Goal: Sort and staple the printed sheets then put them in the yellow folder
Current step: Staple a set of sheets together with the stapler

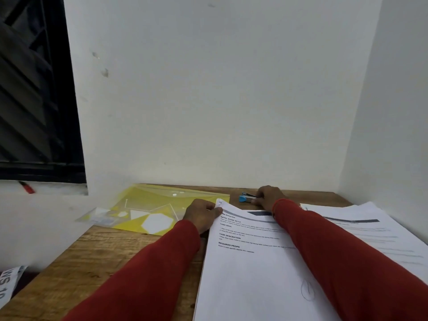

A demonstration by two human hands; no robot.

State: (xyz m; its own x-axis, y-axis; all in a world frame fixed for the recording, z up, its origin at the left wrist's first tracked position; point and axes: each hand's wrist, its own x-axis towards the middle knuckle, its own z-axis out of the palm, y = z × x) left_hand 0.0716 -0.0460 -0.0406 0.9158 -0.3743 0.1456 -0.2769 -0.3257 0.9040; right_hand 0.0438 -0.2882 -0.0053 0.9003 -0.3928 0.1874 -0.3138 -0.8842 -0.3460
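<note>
printed sheets (250,269) lie stacked on wooden table (97,258), near corner of top pages pinched by left hand (202,216). right hand (269,196) reaches past stack, fingers curled round blue stapler (246,198) resting by wall. yellow folder (152,210) lies flat, closed, just left of stack. second pile of sheets (375,230) spreads at right. red sleeves (148,274) cover both arms.

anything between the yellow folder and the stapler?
Head view: only bare wooden table between yellow folder and blue stapler.
</note>
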